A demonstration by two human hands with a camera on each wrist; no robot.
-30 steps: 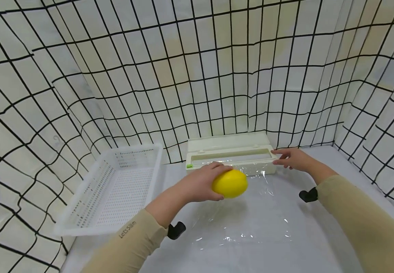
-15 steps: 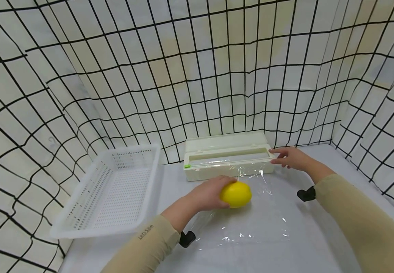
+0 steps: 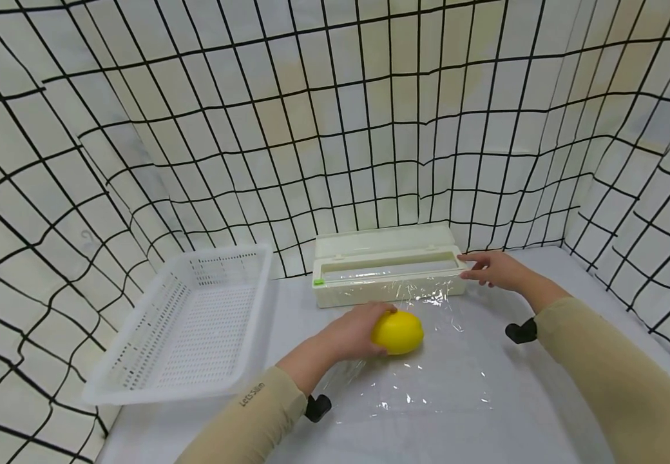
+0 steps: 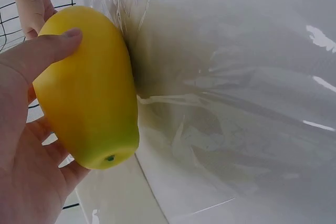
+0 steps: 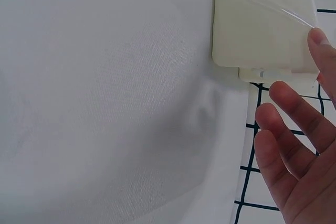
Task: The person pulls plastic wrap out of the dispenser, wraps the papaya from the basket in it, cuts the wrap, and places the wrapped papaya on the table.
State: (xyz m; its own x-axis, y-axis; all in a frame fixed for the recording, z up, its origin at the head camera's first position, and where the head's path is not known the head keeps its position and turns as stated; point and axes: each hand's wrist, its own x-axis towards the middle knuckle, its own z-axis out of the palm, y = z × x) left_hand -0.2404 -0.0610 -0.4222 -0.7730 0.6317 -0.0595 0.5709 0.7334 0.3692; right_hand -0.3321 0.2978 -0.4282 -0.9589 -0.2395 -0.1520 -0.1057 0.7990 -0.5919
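While the left hand (image 3: 351, 332) curls round a yellow mango (image 3: 397, 332) resting on the sheet of cling film (image 3: 428, 380) spread over the worktop (image 3: 544, 393), the right hand (image 3: 494, 267), fingers straight, touches the end of the film dispenser box (image 3: 387, 276). A white basket (image 3: 190, 328) sits to the left.

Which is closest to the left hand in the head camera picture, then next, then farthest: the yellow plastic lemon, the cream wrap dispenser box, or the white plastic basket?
1. The yellow plastic lemon: held in the left hand, on the clear film.
2. The cream wrap dispenser box: just behind the hand, by the back wall.
3. The white plastic basket: off to the left, its middle farthest away.
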